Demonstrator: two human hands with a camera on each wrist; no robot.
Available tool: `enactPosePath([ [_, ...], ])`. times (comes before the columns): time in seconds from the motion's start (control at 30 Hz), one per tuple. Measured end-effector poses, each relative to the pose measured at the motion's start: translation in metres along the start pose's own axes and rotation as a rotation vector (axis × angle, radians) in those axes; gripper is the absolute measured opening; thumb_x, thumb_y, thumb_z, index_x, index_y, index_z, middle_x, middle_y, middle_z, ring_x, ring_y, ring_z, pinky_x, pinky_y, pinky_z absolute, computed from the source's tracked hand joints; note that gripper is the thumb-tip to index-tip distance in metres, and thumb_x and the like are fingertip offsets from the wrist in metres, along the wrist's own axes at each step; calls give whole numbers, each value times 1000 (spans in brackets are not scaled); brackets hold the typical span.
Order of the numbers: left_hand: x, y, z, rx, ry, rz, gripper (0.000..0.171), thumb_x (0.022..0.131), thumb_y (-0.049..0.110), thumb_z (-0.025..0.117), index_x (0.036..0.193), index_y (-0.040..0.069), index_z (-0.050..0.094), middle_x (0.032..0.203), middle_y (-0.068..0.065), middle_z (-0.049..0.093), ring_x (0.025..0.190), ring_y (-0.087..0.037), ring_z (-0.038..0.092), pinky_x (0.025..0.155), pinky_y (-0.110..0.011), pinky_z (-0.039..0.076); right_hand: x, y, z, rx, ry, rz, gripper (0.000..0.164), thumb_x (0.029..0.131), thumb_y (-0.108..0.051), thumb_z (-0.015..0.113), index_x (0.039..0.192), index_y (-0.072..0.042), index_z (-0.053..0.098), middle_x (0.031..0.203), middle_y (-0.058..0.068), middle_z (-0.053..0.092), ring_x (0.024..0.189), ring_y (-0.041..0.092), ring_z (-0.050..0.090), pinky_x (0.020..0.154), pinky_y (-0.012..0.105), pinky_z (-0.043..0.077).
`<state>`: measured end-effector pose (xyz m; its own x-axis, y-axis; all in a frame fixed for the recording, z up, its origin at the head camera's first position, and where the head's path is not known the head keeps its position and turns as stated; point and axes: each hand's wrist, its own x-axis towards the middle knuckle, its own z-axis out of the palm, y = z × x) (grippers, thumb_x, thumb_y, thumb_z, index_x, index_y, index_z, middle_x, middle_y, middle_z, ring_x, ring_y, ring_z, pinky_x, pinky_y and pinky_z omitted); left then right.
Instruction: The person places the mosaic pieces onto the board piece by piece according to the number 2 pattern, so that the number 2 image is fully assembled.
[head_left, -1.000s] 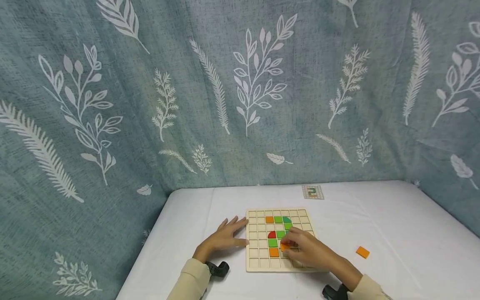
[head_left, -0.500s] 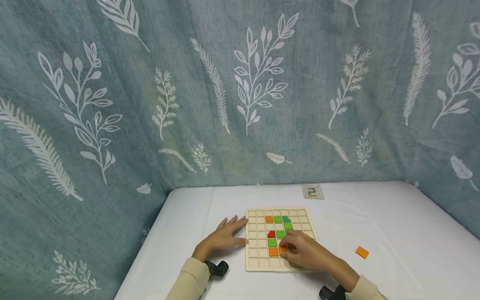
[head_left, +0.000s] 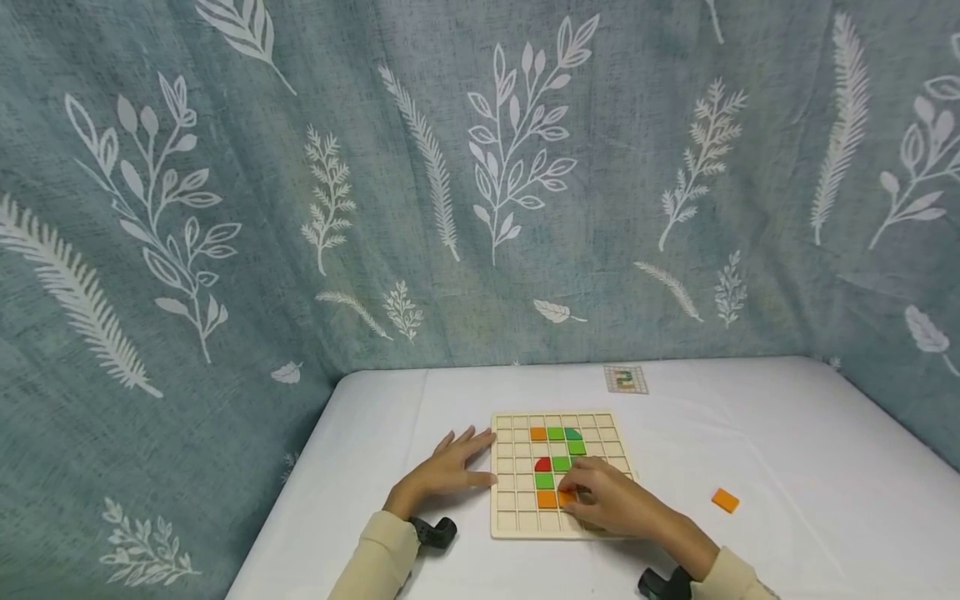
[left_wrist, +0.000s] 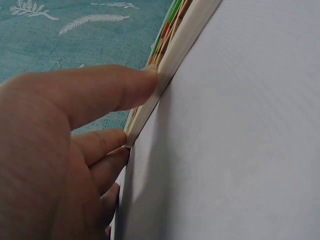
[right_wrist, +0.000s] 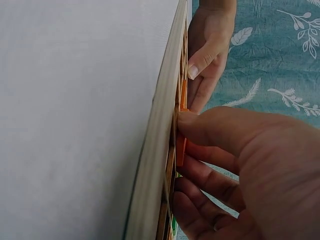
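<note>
A pale wooden grid board (head_left: 513, 524) lies on the white table. In its cells sit orange (head_left: 547, 499), green (head_left: 544, 481), red (head_left: 543, 465) and teal (head_left: 573, 434) tiles, several in all. My right hand (head_left: 617, 498) bends over the board's lower middle and pinches an orange tile (right_wrist: 181, 147) between thumb and fingers, low at a cell beside another orange tile. Part of the tile is covered by the fingers. My left hand (head_left: 444, 469), fingers spread, rests on the table with thumb (left_wrist: 142, 85) and fingertips touching the board's left edge.
One loose orange tile (head_left: 725, 500) lies on the table right of the board. Behind the board is a small printed pattern card (head_left: 626, 380). A teal leaf-patterned curtain (head_left: 450, 208) hangs along the table's far edge and sides. Both wrists wear dark camera mounts (head_left: 435, 533).
My right hand has settled the pinched orange tile slightly lower and to the left, close against the neighbouring orange tile. The left hand stays at the board's edge. The view tilts slightly.
</note>
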<state>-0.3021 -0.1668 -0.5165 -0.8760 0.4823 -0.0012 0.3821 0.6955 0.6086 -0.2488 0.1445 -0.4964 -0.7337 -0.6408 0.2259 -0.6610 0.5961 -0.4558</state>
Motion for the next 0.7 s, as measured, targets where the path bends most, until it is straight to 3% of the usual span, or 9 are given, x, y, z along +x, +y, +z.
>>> enactPosePath([
  [0.7,3,-2,2,3,0,-24,79,86,46,70,154,18,40,162,0,35,156,-27,18,128,-51,2,2,4,0,83,-27,36,22,86,-22,79,107,-16,75,93,-9,59,77,3,47,65,18,42],
])
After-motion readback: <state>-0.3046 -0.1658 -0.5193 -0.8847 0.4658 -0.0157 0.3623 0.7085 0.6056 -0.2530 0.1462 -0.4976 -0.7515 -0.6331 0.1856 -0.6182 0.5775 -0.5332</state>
